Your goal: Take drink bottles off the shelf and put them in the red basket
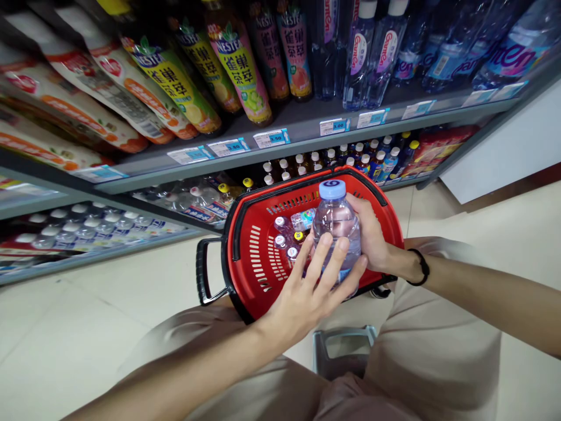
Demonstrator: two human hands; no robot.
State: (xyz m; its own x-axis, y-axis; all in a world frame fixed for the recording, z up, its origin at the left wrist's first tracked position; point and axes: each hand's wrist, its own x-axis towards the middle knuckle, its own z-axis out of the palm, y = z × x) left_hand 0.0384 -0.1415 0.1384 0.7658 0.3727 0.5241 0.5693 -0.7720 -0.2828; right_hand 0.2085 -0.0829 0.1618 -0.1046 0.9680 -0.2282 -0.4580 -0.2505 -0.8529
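A clear water bottle with a light blue cap stands nearly upright over the basket, between both of my hands. My left hand lies across its near side, the fingers spread over the plastic. From the right, my right hand grips the bottle's side and back, with part of its fingers seen through the clear wall. Below is a red shopping basket with black rim trim and a black handle. Several small bottles with white or yellow caps lie in it, partly hidden by my left hand.
A grey drinks shelf runs in front, with price tags, Nestea bottles and Ganten water bottles. Lower shelves hold more capped bottles. A grey stool shows between my knees, and a white panel stands at the right.
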